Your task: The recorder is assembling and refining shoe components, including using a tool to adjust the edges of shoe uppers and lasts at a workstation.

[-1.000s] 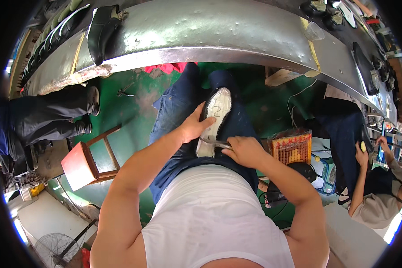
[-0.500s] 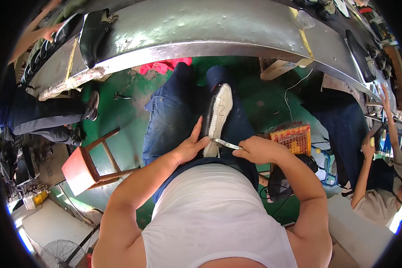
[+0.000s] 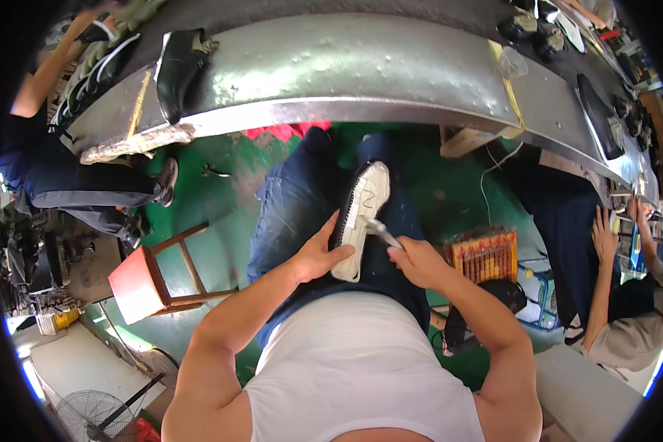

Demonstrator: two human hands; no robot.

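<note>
A black shoe (image 3: 366,197) lies upside down between my thighs, its pale underside facing up and its toe pointing away from me. Stitching runs round the edge of that underside, and a dark mark is drawn near the front. My left hand (image 3: 321,250) grips the shoe's left side, thumb across the underside. My right hand (image 3: 418,261) is closed round the handle of a silver metal tool (image 3: 381,231), whose kind I cannot make out for certain. The tool's wider end meets or hovers over the middle of the underside.
A metal-topped bench (image 3: 287,62) runs across in front, with a black shoe (image 3: 178,77) near its edge. A wooden stool (image 3: 144,283) stands left, a beaded seat cover (image 3: 486,258) right. Other people sit on both sides. A wire fan (image 3: 96,416) is at lower left.
The tool has shifted from the heel part toward the middle of the underside, its angle turned. The view has tilted, so the bench and surroundings sit lower. My left hand keeps its hold.
</note>
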